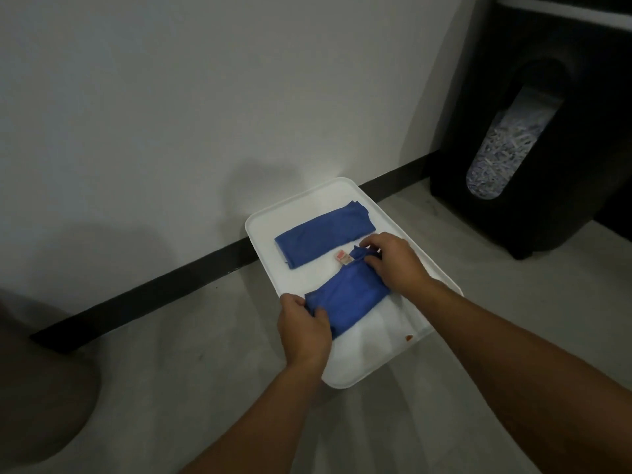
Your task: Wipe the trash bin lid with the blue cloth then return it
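A white rectangular trash bin lid (372,357) lies flat on the grey floor by the wall. Two blue cloths rest on it. The far one (325,234) is folded into a neat strip. The near blue cloth (349,299), with a small tag at its far corner, is held at both ends. My left hand (302,328) pinches its near left end and my right hand (393,261) grips its far right end. A small brown spot (408,338) marks the lid near its right edge.
A black paper shredder (533,138) with a window full of shredded paper stands at the right against the wall. A black skirting strip (164,285) runs along the white wall's base. Something dark and rounded (37,381) sits at the lower left.
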`<state>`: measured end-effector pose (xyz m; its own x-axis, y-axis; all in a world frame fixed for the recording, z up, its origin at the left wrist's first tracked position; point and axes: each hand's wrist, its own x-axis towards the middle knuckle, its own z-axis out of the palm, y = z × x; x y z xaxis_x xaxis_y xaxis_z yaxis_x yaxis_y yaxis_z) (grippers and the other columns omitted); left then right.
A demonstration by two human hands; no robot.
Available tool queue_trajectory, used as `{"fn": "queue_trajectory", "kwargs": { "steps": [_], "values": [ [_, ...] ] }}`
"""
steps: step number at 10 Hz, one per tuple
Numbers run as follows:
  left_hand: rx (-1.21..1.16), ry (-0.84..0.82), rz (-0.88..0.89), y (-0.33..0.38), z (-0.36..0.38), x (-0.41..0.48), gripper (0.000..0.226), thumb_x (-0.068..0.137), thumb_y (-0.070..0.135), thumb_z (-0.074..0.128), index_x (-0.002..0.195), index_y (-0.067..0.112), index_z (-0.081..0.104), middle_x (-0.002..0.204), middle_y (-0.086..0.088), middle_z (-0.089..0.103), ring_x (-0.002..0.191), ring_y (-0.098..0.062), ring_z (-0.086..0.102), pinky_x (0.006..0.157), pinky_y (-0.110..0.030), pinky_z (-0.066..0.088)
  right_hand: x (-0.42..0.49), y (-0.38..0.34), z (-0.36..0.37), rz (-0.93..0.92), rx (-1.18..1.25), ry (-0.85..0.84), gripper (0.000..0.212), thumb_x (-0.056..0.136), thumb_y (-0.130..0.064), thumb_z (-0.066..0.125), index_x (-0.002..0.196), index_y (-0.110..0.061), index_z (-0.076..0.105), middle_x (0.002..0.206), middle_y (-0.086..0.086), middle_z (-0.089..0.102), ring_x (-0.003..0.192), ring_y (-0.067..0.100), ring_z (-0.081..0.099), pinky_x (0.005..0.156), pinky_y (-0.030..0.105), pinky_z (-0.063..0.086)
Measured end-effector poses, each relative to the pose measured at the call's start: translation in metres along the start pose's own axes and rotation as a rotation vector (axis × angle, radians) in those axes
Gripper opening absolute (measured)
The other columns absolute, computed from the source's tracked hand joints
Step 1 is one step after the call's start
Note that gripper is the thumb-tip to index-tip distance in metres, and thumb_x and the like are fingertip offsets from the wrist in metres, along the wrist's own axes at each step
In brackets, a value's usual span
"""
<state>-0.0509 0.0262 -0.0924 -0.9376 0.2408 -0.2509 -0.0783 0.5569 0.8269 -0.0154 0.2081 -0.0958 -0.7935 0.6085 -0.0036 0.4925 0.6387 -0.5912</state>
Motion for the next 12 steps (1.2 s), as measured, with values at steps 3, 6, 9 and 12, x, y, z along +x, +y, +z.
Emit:
{"fn": "queue_trajectory", "kwargs": {
  "steps": [3, 6, 9, 12],
  "values": [
    [0.745, -0.242, 0.473, -0.016, 0.012, -0.006, 0.046, 0.096, 0.032, 0.031, 0.140, 0.020, 0.035, 0.148, -0.008, 0.031, 0.129, -0.026, 0.030, 0.106, -0.034, 0.031, -0.018, 0.009, 0.003, 0.102, -0.020, -0.073, 0.040, 0.088, -0.018, 0.052, 0.127, -0.016, 0.046, 0.120, 0.018, 0.053, 0.109, 0.031, 0.050, 0.095, 0.037, 0.041],
    [0.711, -0.406, 0.511, -0.014, 0.011, -0.008, 0.042, 0.097, 0.022, 0.032, 0.139, 0.018, 0.035, 0.150, -0.006, 0.024, 0.130, -0.025, 0.026, 0.105, -0.034, 0.034, -0.057, 0.031, -0.019, 0.204, 0.040, 0.026, 0.032, 0.082, -0.005, 0.057, 0.114, -0.010, 0.058, 0.110, 0.019, 0.063, 0.098, 0.032, 0.058, 0.088, 0.034, 0.043],
    [0.571, -0.370, 0.495, -0.006, 0.005, -0.009, 0.043, 0.095, 0.028, 0.036, 0.137, 0.017, 0.040, 0.142, -0.005, 0.033, 0.124, -0.021, 0.032, 0.103, -0.031, 0.034, -0.055, 0.018, -0.021, 0.241, -0.019, 0.043, 0.035, 0.087, -0.014, 0.054, 0.122, -0.012, 0.053, 0.123, 0.016, 0.055, 0.108, 0.030, 0.053, 0.092, 0.034, 0.041],
    [0.590, -0.226, 0.584, 0.051, -0.111, 0.009, 0.054, 0.095, 0.034, 0.037, 0.145, 0.017, 0.024, 0.152, -0.008, 0.025, 0.138, -0.022, 0.023, 0.112, -0.034, 0.023, -0.068, -0.100, -0.064, 0.045, -0.185, 0.009, 0.054, 0.091, -0.036, 0.046, 0.140, -0.027, 0.025, 0.152, 0.003, 0.024, 0.136, 0.025, 0.023, 0.112, 0.044, 0.024]
  ]
}}
